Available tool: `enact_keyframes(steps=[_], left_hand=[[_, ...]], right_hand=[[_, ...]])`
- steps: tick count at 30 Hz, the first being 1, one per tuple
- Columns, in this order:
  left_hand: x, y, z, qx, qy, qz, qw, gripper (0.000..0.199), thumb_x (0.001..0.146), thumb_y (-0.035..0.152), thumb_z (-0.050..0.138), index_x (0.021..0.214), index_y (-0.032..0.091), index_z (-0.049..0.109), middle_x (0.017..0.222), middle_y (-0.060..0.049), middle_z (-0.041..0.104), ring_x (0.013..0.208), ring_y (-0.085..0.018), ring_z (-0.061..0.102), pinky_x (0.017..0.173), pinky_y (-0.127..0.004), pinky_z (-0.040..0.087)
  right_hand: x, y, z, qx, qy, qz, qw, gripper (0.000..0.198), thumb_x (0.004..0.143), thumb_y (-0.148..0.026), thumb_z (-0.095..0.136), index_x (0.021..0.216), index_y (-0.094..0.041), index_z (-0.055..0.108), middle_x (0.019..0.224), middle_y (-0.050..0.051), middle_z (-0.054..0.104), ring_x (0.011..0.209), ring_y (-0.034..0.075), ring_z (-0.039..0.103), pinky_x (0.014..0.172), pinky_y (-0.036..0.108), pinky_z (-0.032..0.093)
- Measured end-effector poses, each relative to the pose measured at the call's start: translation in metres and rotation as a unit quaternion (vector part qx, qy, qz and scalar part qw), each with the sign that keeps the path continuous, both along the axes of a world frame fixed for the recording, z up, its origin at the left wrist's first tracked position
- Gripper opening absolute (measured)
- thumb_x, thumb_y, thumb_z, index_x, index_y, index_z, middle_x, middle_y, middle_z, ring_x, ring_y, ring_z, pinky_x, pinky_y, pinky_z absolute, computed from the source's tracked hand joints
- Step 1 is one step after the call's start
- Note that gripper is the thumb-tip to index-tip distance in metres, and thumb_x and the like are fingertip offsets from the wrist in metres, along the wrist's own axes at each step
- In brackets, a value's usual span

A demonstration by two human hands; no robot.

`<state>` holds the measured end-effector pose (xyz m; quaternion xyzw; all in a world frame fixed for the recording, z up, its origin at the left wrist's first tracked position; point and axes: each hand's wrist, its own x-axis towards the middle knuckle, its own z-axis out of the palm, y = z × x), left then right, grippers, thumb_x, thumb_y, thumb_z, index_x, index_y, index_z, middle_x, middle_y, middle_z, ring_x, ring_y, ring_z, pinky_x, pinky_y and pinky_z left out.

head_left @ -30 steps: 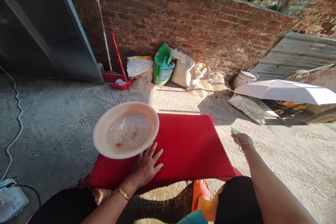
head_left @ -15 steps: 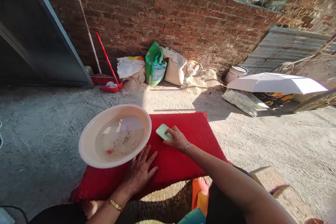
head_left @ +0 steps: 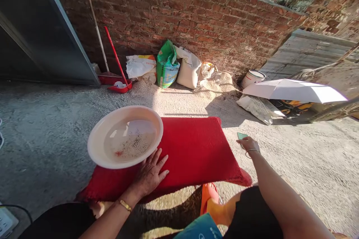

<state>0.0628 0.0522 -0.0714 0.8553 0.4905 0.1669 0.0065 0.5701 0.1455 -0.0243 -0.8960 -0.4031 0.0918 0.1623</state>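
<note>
A wide pale basin (head_left: 97, 147) of water, with dark specks and a reddish patch in it, stands on the left part of the red cloth-covered table (head_left: 193, 145). My left hand (head_left: 153, 171) lies flat on the red cloth with its fingers spread, the fingertips close to the basin's near rim. Out past the table's right edge, my right hand (head_left: 249, 145) is closed on a flat green phone-shaped object (head_left: 241, 135). Only its far end shows beyond my fingers; the rest is hidden.
Against the brick wall (head_left: 218, 26) stand a red dustpan (head_left: 120, 89), a green sack (head_left: 167, 65), a white sack (head_left: 189, 71) and a bucket (head_left: 252, 78). An open pale umbrella (head_left: 291, 89) covers things at the right. A power strip (head_left: 7, 221) sits at the lower left.
My right hand has carried the green object off the red cloth, rightward past the table edge. My left hand stays flat on the cloth. The view has shifted slightly.
</note>
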Motion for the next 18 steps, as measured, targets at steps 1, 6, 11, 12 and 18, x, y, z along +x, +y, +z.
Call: enact_keyframes(steps=[1,6,11,12,18], left_hand=[[0.0,0.0,0.001,-0.001,0.005,0.0,1.0,0.052,0.087,0.043,0.056,0.136,0.028,0.05,0.149,-0.012,0.038,0.137,-0.032,0.034,0.108,-0.052,0.031],[-0.001,0.001,0.002,0.003,0.021,-0.004,1.0,0.052,0.086,0.042,0.057,0.135,0.027,0.05,0.147,-0.014,0.04,0.137,-0.033,0.034,0.107,-0.052,0.033],[-0.001,0.001,0.002,0.007,0.012,-0.003,1.0,0.05,0.086,0.042,0.057,0.134,0.028,0.052,0.147,-0.013,0.041,0.136,-0.033,0.035,0.108,-0.052,0.032],[-0.001,0.002,0.002,0.006,0.011,-0.002,1.0,0.05,0.086,0.042,0.057,0.134,0.028,0.052,0.147,-0.013,0.041,0.136,-0.033,0.035,0.108,-0.052,0.032],[0.001,0.002,0.002,0.001,0.0,-0.006,1.0,0.051,0.086,0.042,0.056,0.135,0.027,0.051,0.148,-0.013,0.04,0.137,-0.033,0.035,0.107,-0.053,0.033]], right_hand=[[0.003,-0.001,0.001,-0.008,0.013,-0.016,1.0,0.031,0.063,-0.042,0.07,0.083,-0.019,0.066,0.069,0.003,0.062,0.069,0.02,0.06,0.06,0.029,0.043],[-0.056,0.016,0.004,0.034,0.07,0.065,0.995,0.039,0.066,-0.047,0.068,0.094,-0.02,0.066,0.08,0.004,0.064,0.071,0.018,0.06,0.064,0.028,0.043],[-0.122,0.021,-0.005,0.085,0.055,0.238,0.966,0.036,0.063,-0.045,0.073,0.093,-0.025,0.067,0.095,0.002,0.058,0.078,0.016,0.057,0.071,0.027,0.044],[-0.121,0.019,-0.007,0.077,0.051,0.241,0.966,0.035,0.063,-0.043,0.073,0.093,-0.026,0.067,0.094,0.002,0.058,0.078,0.015,0.056,0.071,0.027,0.044],[-0.041,-0.007,-0.007,0.009,-0.002,0.088,0.996,0.037,0.066,-0.041,0.069,0.096,-0.02,0.067,0.085,0.006,0.06,0.073,0.018,0.058,0.067,0.029,0.044]])
